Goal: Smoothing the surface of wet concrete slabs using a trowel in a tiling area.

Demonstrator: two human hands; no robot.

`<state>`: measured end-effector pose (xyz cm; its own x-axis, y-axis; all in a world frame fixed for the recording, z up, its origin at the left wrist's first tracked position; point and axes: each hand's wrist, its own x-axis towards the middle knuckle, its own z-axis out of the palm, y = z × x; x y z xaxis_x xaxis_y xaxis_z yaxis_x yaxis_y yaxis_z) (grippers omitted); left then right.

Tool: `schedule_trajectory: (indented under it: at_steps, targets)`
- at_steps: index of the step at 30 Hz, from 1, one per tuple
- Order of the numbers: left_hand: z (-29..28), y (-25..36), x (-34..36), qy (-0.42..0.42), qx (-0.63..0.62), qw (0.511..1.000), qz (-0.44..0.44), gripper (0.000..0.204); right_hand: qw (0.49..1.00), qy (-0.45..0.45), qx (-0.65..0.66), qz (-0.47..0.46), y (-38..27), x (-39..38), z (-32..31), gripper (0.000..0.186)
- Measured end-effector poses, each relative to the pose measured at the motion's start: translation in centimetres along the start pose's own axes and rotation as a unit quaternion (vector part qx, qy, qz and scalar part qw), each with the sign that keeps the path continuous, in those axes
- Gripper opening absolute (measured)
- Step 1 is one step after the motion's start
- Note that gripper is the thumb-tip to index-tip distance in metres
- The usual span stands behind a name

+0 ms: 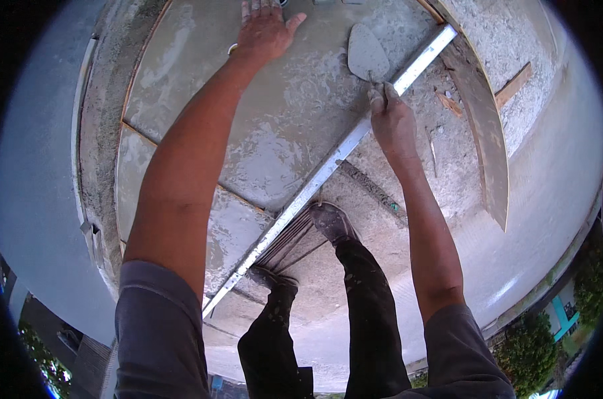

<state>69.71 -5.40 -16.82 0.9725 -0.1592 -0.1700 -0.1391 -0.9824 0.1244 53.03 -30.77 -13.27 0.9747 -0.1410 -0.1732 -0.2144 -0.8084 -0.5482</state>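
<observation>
My left hand (265, 33) lies at the top of the view with fingers spread, on or just over the smooth wet grey cement (288, 100); small pale round objects partly show beside it, too hidden to name. My right hand (391, 120) is closed on the handle of a trowel (368, 53), whose cement-coated blade points up the picture, just left of a long metal straightedge (314, 181). The straightedge runs diagonally from upper right to lower left along the wet cement, passing under or beside my right hand.
A curved board (487, 159) and wood scraps (511, 86) lie on the rough ground at right. My shoes (331, 219) are beside the straightedge, near thin metal rods (288, 246). Thin strips (142, 133) divide the cement. Shrubs (527, 359) show at lower right.
</observation>
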Motion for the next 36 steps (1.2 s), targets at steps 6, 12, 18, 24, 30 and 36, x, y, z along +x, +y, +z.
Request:
schedule_trajectory:
  at_steps: [6, 12, 18, 24, 30, 36]
  targets:
    - [0.3, 1.0, -0.2, -0.002, 0.02, 1.0, -0.004, 0.085, 0.999, 0.029, 0.027, -0.025, 0.4, 1.4, -0.7, 0.025]
    - [-0.4, 0.4, -1.6, 0.059, 0.01, 0.998, 0.0, 0.083, 0.998, -0.005, 0.023, -0.058, -0.3, 0.0, -1.2, 0.031]
    - [-3.7, 5.9, -17.1, 0.12, -0.268, 0.948, -0.121, 0.077, 0.983, -0.152, -0.031, -0.095, -2.8, -7.6, -3.2, 0.026]
    - [-2.3, 6.1, -42.7, 0.028, -0.228, 0.932, -0.281, 0.074, 0.949, -0.235, -0.01, -0.208, -6.7, -16.8, -2.5, 0.028]
    - [1.9, -9.2, -51.0, 0.111, -0.058, 0.918, -0.377, 0.077, 0.917, -0.342, 0.104, -0.174, -9.2, -23.7, -2.2, 0.038]
    - [6.4, -18.1, -55.0, 0.041, -0.012, 0.93, -0.364, 0.083, 0.89, -0.399, -0.056, -0.212, -11.5, -29.7, -1.6, 0.043]
